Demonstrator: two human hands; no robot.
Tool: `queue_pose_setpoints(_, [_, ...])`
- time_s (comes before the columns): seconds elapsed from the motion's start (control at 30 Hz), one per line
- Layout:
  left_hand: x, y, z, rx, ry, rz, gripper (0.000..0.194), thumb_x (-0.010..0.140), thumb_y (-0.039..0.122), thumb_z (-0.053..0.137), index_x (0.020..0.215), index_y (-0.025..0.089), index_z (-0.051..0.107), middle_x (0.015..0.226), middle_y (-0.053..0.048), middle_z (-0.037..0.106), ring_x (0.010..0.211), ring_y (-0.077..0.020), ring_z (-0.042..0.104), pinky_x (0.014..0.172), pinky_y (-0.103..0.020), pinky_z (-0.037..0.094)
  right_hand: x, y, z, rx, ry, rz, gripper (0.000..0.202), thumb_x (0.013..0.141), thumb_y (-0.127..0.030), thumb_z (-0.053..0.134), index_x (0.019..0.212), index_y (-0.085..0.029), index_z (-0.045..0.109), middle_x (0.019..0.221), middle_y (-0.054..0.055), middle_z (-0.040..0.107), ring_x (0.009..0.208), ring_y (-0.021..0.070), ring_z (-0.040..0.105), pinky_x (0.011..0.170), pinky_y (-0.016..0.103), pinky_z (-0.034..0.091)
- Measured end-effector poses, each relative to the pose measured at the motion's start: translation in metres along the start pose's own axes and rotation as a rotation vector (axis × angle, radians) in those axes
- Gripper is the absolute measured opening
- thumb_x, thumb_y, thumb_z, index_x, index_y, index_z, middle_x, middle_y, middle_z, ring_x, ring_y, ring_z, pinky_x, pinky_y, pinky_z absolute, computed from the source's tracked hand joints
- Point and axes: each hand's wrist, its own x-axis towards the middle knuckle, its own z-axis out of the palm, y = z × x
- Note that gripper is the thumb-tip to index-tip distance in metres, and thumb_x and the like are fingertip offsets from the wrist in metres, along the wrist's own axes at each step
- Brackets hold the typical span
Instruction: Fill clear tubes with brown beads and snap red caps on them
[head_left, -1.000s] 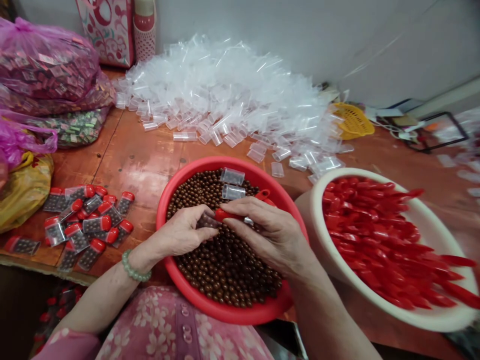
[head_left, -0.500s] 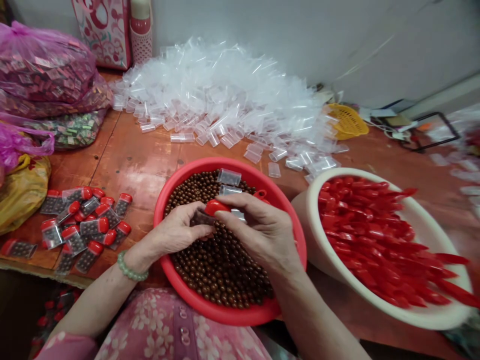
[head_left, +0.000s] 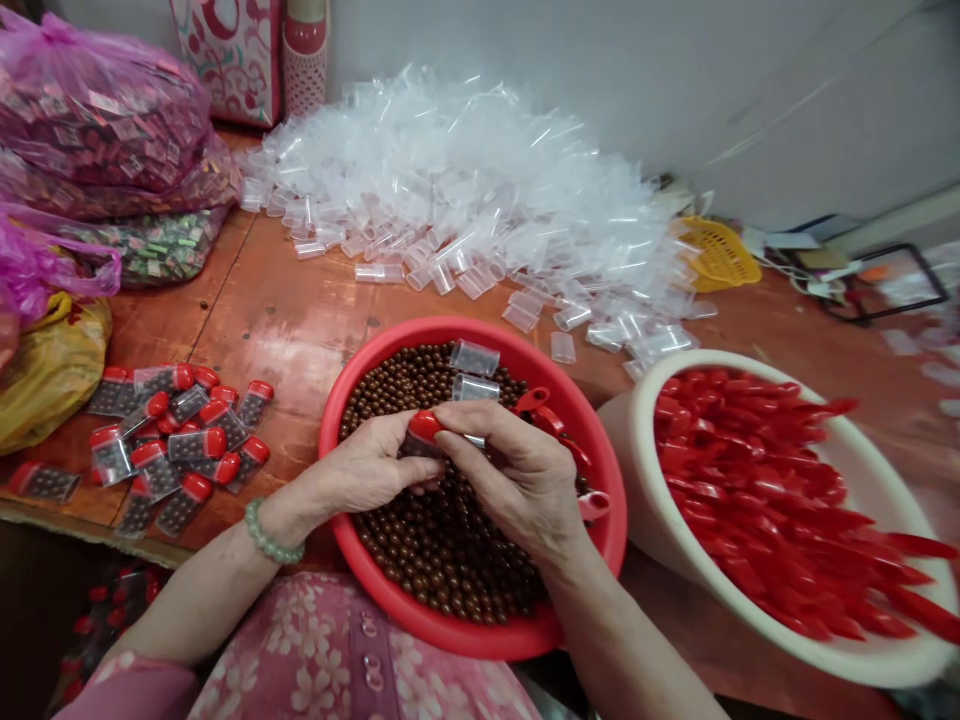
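- Your left grip (head_left: pixel 367 465) is closed around a red-capped clear tube (head_left: pixel 424 427), above the brown beads (head_left: pixel 442 565) in the red basin (head_left: pixel 450 637).
- Your right grip (head_left: pixel 521 470) has fingertips against its cap; I cannot tell whether they pinch.
- Filled tubes (head_left: pixel 199 443) lie left on the surface (head_left: pixel 277 325).

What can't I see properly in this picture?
All in the head view:
Lower part of the capped tube: hidden by the left hand.
Some brown balls: covered by the right hand.
Top of the bottle: cut off by the upper edge.
Any writing on the bagged packets: too small, behind the purple bag.
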Motion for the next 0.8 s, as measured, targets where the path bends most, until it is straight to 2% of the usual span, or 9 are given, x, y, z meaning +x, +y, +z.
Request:
queue_pose_setpoints(0.07, [0.0,0.0,0.0,-0.053,0.012,-0.014,0.018,0.077,0.018,0.065,0.094,0.015,0.064,0.077,0.001,0.059,0.069,-0.0116,0.051,0.074,-0.028,0.045,-0.002,0.002,0.0,-0.074,-0.072,-0.051,0.029,0.086,-0.034,0.066,0.112,-0.023,0.06,0.103,0.009,0.071,0.094,0.0242,0.069,0.083,0.04,0.057])
queue_pose_setpoints(0.13, [0.0,0.0,-0.001,-0.143,0.019,-0.046,0.021,0.075,0.023,0.068,0.094,0.014,0.064,0.077,0.0,0.059,0.069,-0.0117,0.053,0.072,-0.028,0.045,-0.004,0.004,0.003,-0.168,-0.129,-0.11,0.061,0.076,-0.048,0.074,0.125,-0.021,0.051,0.112,0.014,0.067,0.103,0.0301,0.066,0.086,0.046,0.056])
queue_pose_setpoints(0.2, [0.0,0.001,-0.001,-0.253,0.01,-0.089,0.027,0.071,0.028,0.073,0.092,0.013,0.065,0.076,-0.001,0.06,0.069,-0.0126,0.055,0.071,-0.028,0.046,-0.005,0.006,0.008,-0.271,-0.142,-0.175,0.079,0.071,-0.053,0.076,0.133,-0.017,0.042,0.116,0.018,0.063,0.108,0.0343,0.062,0.087,0.051,0.054])
queue_pose_setpoints(0.3, [0.002,0.002,-0.001,-0.349,0.031,-0.083,0.035,0.062,0.032,0.082,0.086,0.012,0.066,0.078,-0.002,0.063,0.078,-0.0148,0.058,0.079,-0.03,0.046,-0.004,0.007,0.017,-0.408,-0.09,-0.251,0.07,0.078,-0.037,0.07,0.136,-0.014,0.037,0.115,0.021,0.061,0.106,0.0344,0.061,0.086,0.052,0.053])
queue_pose_setpoints(0.4, [0.003,0.003,-0.001,-0.378,0.051,-0.065,0.038,0.058,0.034,0.085,0.083,0.011,0.068,0.078,-0.002,0.065,0.081,-0.0153,0.057,0.083,-0.031,0.046,-0.002,0.007,0.023,-0.466,-0.036,-0.291,0.064,0.077,-0.026,0.062,0.134,-0.014,0.036,0.11,0.019,0.062,0.1,0.0325,0.062,0.081,0.049,0.053])
queue_pose_setpoints(0.57, [0.002,0.002,-0.001,-0.398,0.029,-0.062,0.038,0.056,0.033,0.087,0.081,0.012,0.068,0.079,-0.002,0.065,0.078,-0.0142,0.057,0.082,-0.03,0.045,-0.001,0.007,0.025,-0.51,-0.002,-0.338,0.064,0.075,-0.03,0.061,0.133,-0.018,0.036,0.102,0.014,0.064,0.087,0.0299,0.064,0.076,0.046,0.049])
queue_pose_setpoints(0.7, [-0.001,0.003,-0.004,-0.445,-0.011,-0.067,0.042,0.053,0.038,0.089,0.077,0.012,0.067,0.073,0.0,0.063,0.069,-0.011,0.055,0.073,-0.027,0.046,-0.001,0.005,0.026,-0.528,0.037,-0.377,0.064,0.074,-0.033,0.062,0.132,-0.02,0.037,0.097,0.011,0.067,0.082,0.0275,0.065,0.083,0.047,0.044])
queue_pose_setpoints(0.8, [-0.003,0.004,-0.007,-0.461,-0.053,-0.066,0.04,0.059,0.042,0.086,0.078,0.013,0.066,0.071,0.0,0.061,0.065,-0.0105,0.055,0.068,-0.026,0.046,0.0,0.0,0.026,-0.539,0.047,-0.373,0.064,0.076,-0.033,0.064,0.133,-0.02,0.037,0.098,0.011,0.069,0.083,0.0269,0.067,0.086,0.047,0.043])
